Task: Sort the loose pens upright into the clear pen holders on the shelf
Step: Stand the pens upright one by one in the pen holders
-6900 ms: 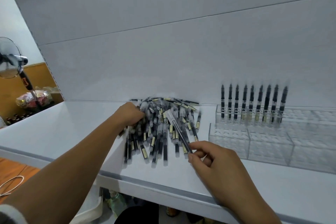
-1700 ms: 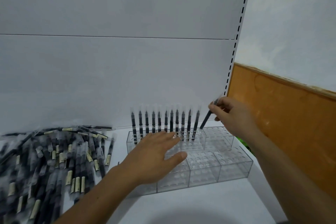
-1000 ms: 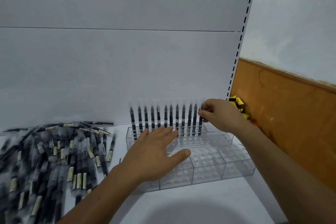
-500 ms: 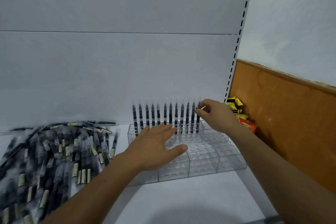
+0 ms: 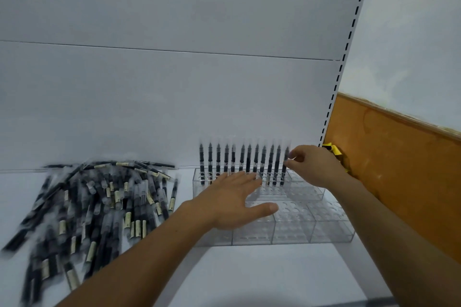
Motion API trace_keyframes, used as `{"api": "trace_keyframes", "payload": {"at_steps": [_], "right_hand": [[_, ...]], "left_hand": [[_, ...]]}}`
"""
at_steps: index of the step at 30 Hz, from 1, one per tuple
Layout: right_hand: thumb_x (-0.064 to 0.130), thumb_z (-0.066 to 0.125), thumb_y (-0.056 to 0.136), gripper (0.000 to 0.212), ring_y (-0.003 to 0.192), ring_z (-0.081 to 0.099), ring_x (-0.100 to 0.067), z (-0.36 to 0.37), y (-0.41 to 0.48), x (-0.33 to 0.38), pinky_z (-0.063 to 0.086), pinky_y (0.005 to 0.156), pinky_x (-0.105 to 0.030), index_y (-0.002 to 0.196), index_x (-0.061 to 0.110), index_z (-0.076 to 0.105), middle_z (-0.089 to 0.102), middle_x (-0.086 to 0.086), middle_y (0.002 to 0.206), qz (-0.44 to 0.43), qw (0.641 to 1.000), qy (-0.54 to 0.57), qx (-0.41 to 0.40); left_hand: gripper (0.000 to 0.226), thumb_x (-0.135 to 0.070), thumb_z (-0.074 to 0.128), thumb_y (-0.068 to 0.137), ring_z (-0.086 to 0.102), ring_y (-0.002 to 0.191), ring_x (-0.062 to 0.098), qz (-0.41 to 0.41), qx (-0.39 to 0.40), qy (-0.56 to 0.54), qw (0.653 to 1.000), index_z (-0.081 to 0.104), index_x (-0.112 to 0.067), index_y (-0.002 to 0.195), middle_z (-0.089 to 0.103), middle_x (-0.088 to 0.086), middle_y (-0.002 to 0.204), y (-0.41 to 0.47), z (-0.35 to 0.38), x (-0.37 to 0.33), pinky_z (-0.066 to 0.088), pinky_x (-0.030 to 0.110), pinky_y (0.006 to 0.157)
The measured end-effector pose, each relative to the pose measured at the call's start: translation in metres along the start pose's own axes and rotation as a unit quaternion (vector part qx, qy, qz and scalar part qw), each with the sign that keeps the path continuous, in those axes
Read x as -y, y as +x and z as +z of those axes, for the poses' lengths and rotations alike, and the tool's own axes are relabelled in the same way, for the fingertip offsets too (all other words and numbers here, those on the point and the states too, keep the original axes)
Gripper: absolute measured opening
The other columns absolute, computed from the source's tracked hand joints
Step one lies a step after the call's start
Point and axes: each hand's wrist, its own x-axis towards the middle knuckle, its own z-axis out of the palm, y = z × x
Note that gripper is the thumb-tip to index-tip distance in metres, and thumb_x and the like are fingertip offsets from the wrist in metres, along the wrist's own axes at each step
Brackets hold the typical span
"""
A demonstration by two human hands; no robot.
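Pinching the end pen point(image 5: 283, 173) between thumb and forefinger of my right hand point(image 5: 314, 166), near its top. It stands at the right end of the row, in the back tier of the clear pen holders point(image 5: 324, 232).
Upright pens point(image 5: 226, 162): one row, back tier, black with clear caps.
Left hand point(image 5: 234, 202): palm down, fingers straight and spread, resting on the holders' left part, gripping nothing.
Loose pens point(image 5: 99, 207): heap lying on the white shelf point(image 5: 249, 279), left of the holders, near edge blurred.
Yellow packet point(image 5: 333, 151): just beyond my right hand, against the brown board point(image 5: 399, 169).
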Motion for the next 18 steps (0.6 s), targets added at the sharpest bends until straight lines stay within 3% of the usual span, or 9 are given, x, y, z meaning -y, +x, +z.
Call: {"api": "trace_keyframes", "payload": {"at_steps": [5,9,14,18], "right_hand": [[0.049,0.054,0.094,0.032,0.094,0.062,-0.015,-0.012,-0.012,0.017,0.055,0.084,-0.037,0.113,0.026,0.065,0.069,0.003,0.109,-0.012,0.998,-0.067,0.004],[0.049,0.054,0.094,0.03,0.096,0.06,-0.015,-0.006,-0.02,0.056,0.051,0.085,-0.032,0.112,0.027,0.065,0.068,0.006,0.11,-0.062,0.995,-0.057,0.045],[0.054,0.052,0.093,0.04,0.106,0.059,-0.014,0.013,-0.037,0.121,0.049,0.091,-0.031,0.124,0.029,0.06,0.064,0.008,0.121,-0.165,0.982,-0.03,0.091],[0.055,0.048,0.095,0.048,0.115,0.056,-0.017,0.039,-0.062,0.181,0.047,0.096,-0.035,0.136,0.029,0.051,0.056,0.005,0.133,-0.25,0.96,0.011,0.124]], "left_hand": [[0.074,-0.071,0.026,0.091,0.018,0.145,0.013,-0.033,-0.075,-0.005,0.997,0.025,-0.029,0.151,0.022,-0.006,0.159,-0.009,-0.008,0.005,0.011,0.037,0.118],[0.066,-0.065,0.034,0.093,0.03,0.14,0.015,-0.085,-0.131,0.029,0.987,0.034,-0.026,0.147,0.034,-0.004,0.154,-0.032,-0.023,0.025,0.023,0.034,0.113],[0.064,-0.063,0.04,0.092,0.031,0.139,0.011,-0.146,-0.171,0.032,0.974,0.036,-0.029,0.147,0.035,-0.009,0.152,-0.092,-0.035,0.071,0.024,0.03,0.113],[0.07,-0.067,0.039,0.09,0.03,0.14,0.014,-0.241,-0.195,0.006,0.951,0.035,-0.027,0.147,0.032,-0.006,0.154,-0.151,-0.027,0.124,0.027,0.032,0.114]]}}
